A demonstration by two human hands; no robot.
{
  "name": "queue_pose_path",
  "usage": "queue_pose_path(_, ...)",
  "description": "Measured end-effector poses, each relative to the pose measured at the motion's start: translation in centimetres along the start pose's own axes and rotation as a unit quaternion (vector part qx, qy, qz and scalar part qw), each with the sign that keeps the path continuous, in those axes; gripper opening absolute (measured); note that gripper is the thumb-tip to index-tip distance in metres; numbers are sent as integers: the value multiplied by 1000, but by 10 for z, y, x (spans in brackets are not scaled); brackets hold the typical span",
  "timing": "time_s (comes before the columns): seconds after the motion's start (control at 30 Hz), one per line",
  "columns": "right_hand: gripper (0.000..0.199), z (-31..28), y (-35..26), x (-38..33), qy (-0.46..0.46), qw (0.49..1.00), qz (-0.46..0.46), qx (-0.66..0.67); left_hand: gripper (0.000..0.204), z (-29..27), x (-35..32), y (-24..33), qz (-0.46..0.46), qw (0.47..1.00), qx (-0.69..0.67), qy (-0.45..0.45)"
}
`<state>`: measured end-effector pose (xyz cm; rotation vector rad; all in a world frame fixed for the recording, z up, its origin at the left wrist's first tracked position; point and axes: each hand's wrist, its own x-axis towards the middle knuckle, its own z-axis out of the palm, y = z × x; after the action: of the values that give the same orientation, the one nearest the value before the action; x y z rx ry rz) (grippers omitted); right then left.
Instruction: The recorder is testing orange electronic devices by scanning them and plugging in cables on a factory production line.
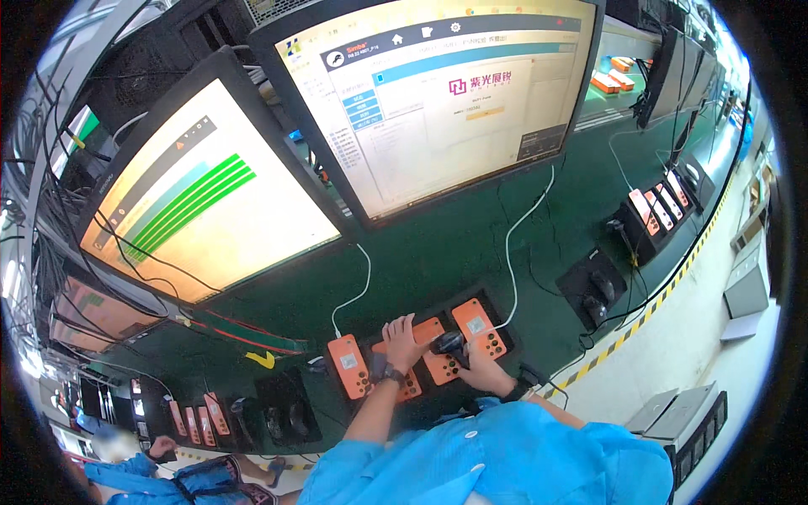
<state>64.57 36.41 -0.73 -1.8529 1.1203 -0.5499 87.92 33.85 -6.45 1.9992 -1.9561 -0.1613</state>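
Several orange phones lie side by side in a black holder, camera rings up, in front of me. My left hand (401, 345) lies over the second phone (410, 385) from the left, fingers stretched toward its far end. A black barcode scanner (449, 342) is in my right hand (483, 371), its head above the third phone (441, 367). Beside my left hand is the leftmost phone (347, 360), with a white label and a white cable at its far end. The rightmost phone (476, 323) also has a label, and another white cable reaches it.
Two lit monitors (438, 109) (210, 194) stand behind the phones on the green bench (429, 261). To the right, a black mat (593, 288) carries a mouse. Farther right is another phone holder (661, 210). At lower left, a co-worker's hand (162, 446) is near more phones (200, 423).
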Motion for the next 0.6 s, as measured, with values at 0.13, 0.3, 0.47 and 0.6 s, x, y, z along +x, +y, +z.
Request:
queue_pose_path(0.13, 43, -44, 0, 12, 140, 983, 92, -70, 73, -17, -10, 25, -33, 994, -4, 102)
queue_pose_path(0.3, 48, -86, 94, 24, 281, 947, 121, -95, 53, 2, -72, 38, -130, 979, -155, 2)
queue_pose_path(0.47, 36, -81, 157, 26, 220, 965, 135, -40, 53, 17, -78, 51, -245, 906, -344, -30)
queue_pose_path(0.6, 24, -75, 126, 47, 362, 878, 217, -226, 45, 62, -71, 48, -299, 870, -391, 27)
